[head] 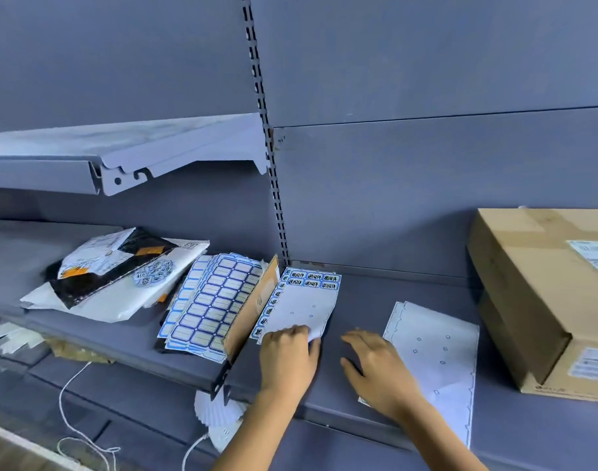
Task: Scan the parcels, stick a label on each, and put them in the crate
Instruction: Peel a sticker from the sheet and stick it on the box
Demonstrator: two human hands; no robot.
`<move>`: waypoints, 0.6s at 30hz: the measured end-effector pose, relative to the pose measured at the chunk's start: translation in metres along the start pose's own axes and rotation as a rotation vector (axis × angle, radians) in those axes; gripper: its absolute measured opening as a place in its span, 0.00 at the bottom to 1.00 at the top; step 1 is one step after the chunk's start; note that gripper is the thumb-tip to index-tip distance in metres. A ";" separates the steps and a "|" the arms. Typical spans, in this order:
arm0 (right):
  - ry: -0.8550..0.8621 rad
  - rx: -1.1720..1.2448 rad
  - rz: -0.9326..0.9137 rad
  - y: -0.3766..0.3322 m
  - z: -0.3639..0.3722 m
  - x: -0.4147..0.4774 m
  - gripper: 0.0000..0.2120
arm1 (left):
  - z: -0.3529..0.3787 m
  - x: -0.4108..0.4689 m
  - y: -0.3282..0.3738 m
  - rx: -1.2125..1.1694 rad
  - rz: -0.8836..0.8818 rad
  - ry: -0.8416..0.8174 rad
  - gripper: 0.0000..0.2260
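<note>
A label sheet (301, 300) with blue-bordered written labels along its top and left edge lies on the grey shelf (375, 300). My left hand (287, 358) rests on its near edge and pinches the corner. My right hand (375, 368) lies on the shelf just right of it, fingers spread, partly over a used white backing sheet (436, 355). A cardboard parcel box (542, 294) with a shipping label stands at the right. Soft black and white mailer bags (114, 273) are piled at the left. No crate or scanner is in view.
A stack of blank blue-bordered label sheets (212, 304) lies beside a cardboard flap (253, 307) between the mailers and my left hand. An upper shelf (121, 147) juts out at the left. White cord (73, 419) and paper scraps (219, 413) lie below the shelf edge.
</note>
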State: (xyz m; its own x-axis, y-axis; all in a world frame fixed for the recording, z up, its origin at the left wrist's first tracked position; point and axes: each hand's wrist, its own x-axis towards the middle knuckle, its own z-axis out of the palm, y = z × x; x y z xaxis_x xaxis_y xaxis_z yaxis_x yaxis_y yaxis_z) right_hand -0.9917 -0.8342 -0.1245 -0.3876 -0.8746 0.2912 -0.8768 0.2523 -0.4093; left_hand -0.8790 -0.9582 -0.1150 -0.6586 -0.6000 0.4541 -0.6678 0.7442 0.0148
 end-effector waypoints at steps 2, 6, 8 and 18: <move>-0.023 0.073 0.038 -0.002 -0.001 0.000 0.24 | -0.002 -0.001 0.003 -0.025 -0.051 -0.029 0.11; 0.050 0.416 0.246 0.003 -0.008 0.008 0.14 | -0.020 0.000 0.008 -0.121 -0.146 -0.043 0.08; 0.077 0.696 0.422 -0.002 -0.021 0.014 0.09 | -0.030 -0.007 0.015 -0.163 -0.086 0.047 0.03; 0.196 1.215 0.662 0.017 -0.076 0.036 0.11 | -0.034 -0.047 0.071 -0.603 0.256 0.018 0.12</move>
State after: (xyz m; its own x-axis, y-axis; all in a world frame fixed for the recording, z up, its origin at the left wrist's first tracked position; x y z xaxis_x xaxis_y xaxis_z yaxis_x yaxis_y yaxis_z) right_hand -1.0422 -0.8296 -0.0559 -0.7492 -0.6387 -0.1755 0.2358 -0.0095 -0.9718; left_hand -0.8839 -0.8674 -0.1052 -0.7618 -0.3805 0.5242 -0.1750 0.9001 0.3990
